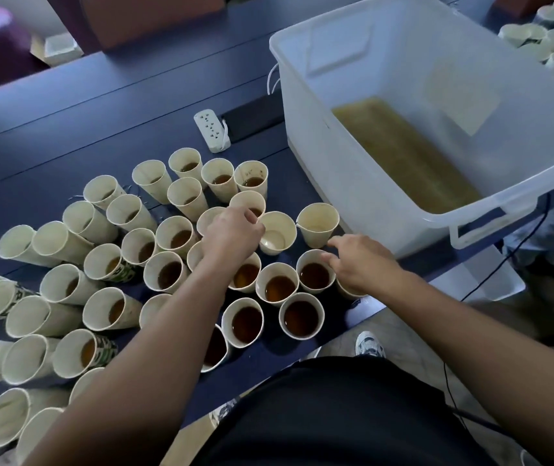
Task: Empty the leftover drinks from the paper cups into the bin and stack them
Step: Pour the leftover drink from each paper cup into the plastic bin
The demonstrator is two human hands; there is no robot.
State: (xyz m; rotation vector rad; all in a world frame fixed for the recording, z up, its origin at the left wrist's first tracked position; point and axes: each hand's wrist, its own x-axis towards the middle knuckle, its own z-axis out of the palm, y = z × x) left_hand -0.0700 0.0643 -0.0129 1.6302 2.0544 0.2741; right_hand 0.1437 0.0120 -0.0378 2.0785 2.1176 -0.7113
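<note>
I'm looking down on a dark table [67, 129] crowded with paper cups [168, 274] — dozens of them, most still holding brown drink, spread from the near left to the middle. On the right stands the white bin [302, 95], with a shallow layer of murky liquid already in its bottom, so I judge some pouring is done.

My left hand [231, 235] is over the middle of the cluster, fingers curled down at the rim of the empty cup [277, 232] just right of it; whether it actually grips that cup or only touches it I cannot tell. Another empty-looking cup [317, 223] stands beside it, close to the bin wall. My right hand [357, 264] reaches in from the right with fingers loosely spread, fingertips at the rim of a full cup [315, 275] — released, holding nothing as far as I can see.

Far right, beyond the bin, more pale cups [551, 38] are grouped; I cannot tell if they are stacked. A power strip [211, 131] lies left of the bin.

My read: early going. Only a couple of cups near the bin look emptied, and nearly the whole spread is left to pour and stack.
</note>
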